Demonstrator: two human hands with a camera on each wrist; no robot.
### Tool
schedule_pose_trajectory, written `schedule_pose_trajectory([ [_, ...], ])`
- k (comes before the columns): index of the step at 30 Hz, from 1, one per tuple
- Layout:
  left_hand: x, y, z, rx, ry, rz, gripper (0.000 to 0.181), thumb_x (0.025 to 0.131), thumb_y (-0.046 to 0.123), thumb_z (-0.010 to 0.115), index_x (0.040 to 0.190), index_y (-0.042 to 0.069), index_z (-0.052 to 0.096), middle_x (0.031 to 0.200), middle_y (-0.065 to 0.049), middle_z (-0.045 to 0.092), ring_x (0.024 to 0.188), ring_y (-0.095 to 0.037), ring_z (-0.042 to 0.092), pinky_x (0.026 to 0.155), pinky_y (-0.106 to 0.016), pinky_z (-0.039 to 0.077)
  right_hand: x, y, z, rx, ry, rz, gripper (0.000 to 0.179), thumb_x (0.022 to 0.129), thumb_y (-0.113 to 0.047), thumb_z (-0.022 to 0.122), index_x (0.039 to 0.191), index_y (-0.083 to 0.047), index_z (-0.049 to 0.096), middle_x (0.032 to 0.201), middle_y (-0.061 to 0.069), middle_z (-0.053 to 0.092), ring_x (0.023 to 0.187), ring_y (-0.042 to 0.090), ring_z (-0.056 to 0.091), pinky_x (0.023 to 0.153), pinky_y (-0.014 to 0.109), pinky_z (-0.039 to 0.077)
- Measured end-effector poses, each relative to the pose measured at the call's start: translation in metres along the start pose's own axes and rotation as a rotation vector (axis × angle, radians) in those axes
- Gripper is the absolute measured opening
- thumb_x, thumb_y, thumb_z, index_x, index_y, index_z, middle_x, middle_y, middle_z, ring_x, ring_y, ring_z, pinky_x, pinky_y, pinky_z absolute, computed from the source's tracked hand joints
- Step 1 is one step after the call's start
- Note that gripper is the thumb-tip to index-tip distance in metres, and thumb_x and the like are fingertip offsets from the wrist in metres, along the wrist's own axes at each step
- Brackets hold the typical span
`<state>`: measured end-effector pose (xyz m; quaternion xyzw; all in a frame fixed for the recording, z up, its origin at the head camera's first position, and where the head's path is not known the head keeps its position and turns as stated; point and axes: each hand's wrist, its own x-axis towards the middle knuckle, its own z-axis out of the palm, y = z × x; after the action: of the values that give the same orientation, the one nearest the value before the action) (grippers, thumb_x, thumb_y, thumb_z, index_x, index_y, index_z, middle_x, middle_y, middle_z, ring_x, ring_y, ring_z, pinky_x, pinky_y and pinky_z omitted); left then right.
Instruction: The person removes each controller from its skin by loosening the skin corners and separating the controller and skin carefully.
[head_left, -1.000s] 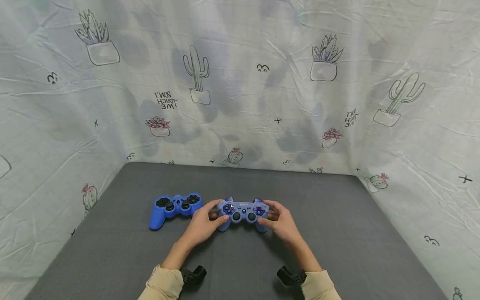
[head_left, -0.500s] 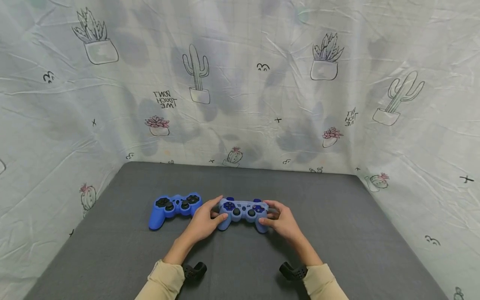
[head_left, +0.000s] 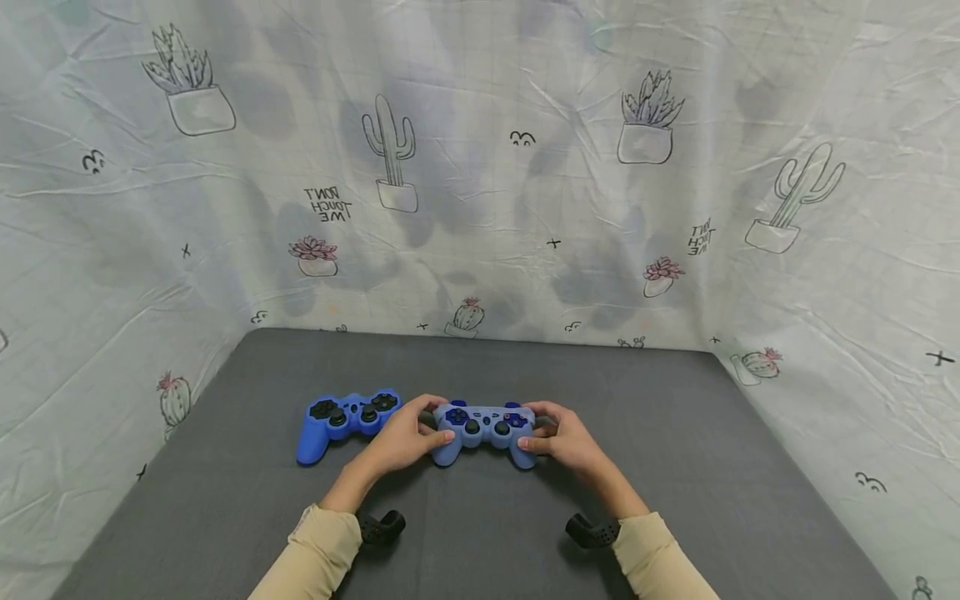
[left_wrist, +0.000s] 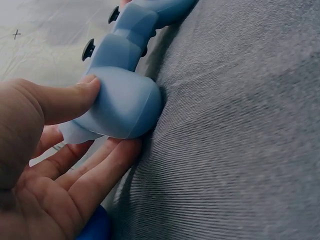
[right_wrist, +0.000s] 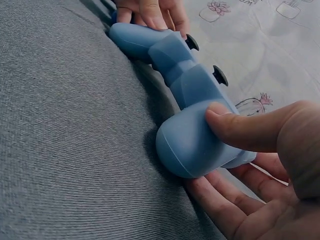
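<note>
A light blue game controller (head_left: 487, 414) with dark blue buttons and two black thumbsticks lies between my hands at the middle of the grey table, its handles toward me. My left hand (head_left: 405, 435) grips its left end, thumb on top of the handle (left_wrist: 125, 100) and fingers beneath. At the other end my right hand (head_left: 568, 437) holds it the same way, thumb on the right handle (right_wrist: 187, 137). In both wrist views the handles sit right at the cloth. A brighter blue controller (head_left: 348, 417) with black buttons lies just left, partly hidden behind my left hand.
Grey cloth covers the table (head_left: 675, 467). A pale curtain (head_left: 480, 167) printed with cactus drawings encloses the back and both sides. Each wrist wears a black band (head_left: 382, 527), below beige sleeves (head_left: 318, 546).
The light blue controller has tipped flatter, its front edge lowering toward the table while both hands keep hold. The brighter blue controller stays put.
</note>
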<state>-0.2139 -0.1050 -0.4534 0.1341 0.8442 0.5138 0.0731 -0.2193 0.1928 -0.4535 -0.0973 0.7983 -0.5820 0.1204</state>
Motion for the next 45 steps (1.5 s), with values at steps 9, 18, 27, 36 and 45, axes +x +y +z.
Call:
schedule_pose_trajectory([
  [9, 0.004, 0.001, -0.009, -0.118, -0.108, -0.036, 0.046, 0.091, 0.014, 0.074, 0.130, 0.003, 0.051, 0.124, -0.018, 0.049, 0.085, -0.022, 0.069, 0.070, -0.038, 0.055, 0.001, -0.003, 0.001, 0.007, 0.032, 0.048, 0.054, 0.080, -0.007, 0.082, 0.130, -0.003, 0.060, 0.118, 0.012, 0.063, 0.096, 0.023, 0.065, 0.073, 0.034, 0.053],
  [18, 0.004, 0.003, -0.010, -0.120, -0.118, -0.065, 0.048, 0.090, 0.012, 0.074, 0.130, -0.001, 0.050, 0.124, -0.019, 0.049, 0.082, -0.024, 0.068, 0.068, -0.038, 0.056, 0.000, -0.008, 0.006, -0.041, 0.091, 0.087, 0.053, 0.077, -0.005, 0.084, 0.126, 0.000, 0.063, 0.121, 0.014, 0.063, 0.090, 0.022, 0.068, 0.077, 0.035, 0.051],
  [27, 0.004, 0.006, -0.010, -0.120, -0.125, -0.096, 0.047, 0.090, 0.011, 0.074, 0.127, -0.001, 0.049, 0.123, -0.018, 0.049, 0.078, -0.024, 0.067, 0.068, -0.039, 0.055, -0.001, -0.005, 0.010, -0.039, 0.125, 0.107, 0.054, 0.076, -0.005, 0.085, 0.126, -0.001, 0.064, 0.108, 0.009, 0.066, 0.084, 0.020, 0.065, 0.075, 0.035, 0.051],
  [36, 0.003, 0.006, -0.015, -0.146, -0.157, -0.086, 0.047, 0.090, 0.012, 0.075, 0.125, -0.003, 0.048, 0.120, -0.019, 0.048, 0.075, -0.025, 0.067, 0.069, -0.039, 0.055, -0.003, -0.005, 0.012, -0.035, 0.151, 0.121, 0.056, 0.074, -0.007, 0.087, 0.125, -0.002, 0.065, 0.102, 0.007, 0.067, 0.085, 0.019, 0.063, 0.074, 0.035, 0.048],
  [45, 0.004, 0.005, -0.013, -0.121, -0.129, -0.100, 0.047, 0.089, 0.013, 0.076, 0.126, -0.001, 0.050, 0.121, -0.017, 0.050, 0.074, -0.023, 0.067, 0.069, -0.038, 0.055, -0.005, -0.002, 0.012, 0.010, 0.143, 0.100, 0.057, 0.076, -0.008, 0.086, 0.127, -0.002, 0.063, 0.103, 0.009, 0.066, 0.085, 0.021, 0.062, 0.072, 0.033, 0.047],
])
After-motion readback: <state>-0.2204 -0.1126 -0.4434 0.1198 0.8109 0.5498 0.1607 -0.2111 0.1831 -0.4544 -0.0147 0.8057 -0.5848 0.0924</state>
